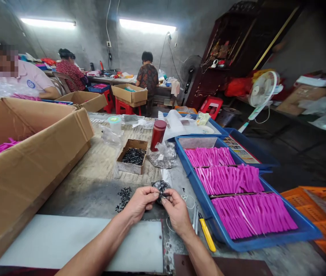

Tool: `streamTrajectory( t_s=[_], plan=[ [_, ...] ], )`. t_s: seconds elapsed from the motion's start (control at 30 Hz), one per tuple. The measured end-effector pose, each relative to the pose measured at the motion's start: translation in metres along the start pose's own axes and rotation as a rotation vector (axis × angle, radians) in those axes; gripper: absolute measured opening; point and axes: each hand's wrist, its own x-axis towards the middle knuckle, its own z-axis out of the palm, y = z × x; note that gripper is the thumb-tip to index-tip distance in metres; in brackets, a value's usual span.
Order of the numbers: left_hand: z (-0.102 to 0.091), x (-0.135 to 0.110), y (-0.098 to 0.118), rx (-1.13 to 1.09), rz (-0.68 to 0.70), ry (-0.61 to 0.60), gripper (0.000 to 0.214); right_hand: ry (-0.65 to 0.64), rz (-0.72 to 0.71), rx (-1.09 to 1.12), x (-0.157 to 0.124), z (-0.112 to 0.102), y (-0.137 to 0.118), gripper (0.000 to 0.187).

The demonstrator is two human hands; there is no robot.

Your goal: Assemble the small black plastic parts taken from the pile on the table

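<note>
My left hand (140, 202) and my right hand (176, 209) meet above the table, fingers pinched together on a small clear plastic bag of dark little parts (161, 187). A loose heap of the same small black parts (123, 197) lies on the table just left of my left hand. A small cardboard box of black parts (132, 156) stands further back. A white board (73, 242) lies under my forearms.
A blue tray (269, 240) with three rows of magenta strips (228, 179) sits at right, a yellow-handled tool (207, 234) beside it. A large cardboard box (33, 153) fills the left. A red bottle (158, 135) stands behind. Three people sit at the back.
</note>
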Motion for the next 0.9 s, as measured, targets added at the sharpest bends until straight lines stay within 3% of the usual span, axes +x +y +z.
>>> streamTrajectory(
  t_s=[0.23,0.9],
  plan=[
    [-0.003,0.002,-0.008,-0.103,-0.018,-0.047,0.017,-0.006,0.035,0.050,-0.001,0.004,-0.001,0.009],
    [-0.010,0.002,-0.012,-0.003,0.018,-0.050,0.020,0.040,0.032,0.062,-0.003,0.003,-0.004,0.010]
  ],
)
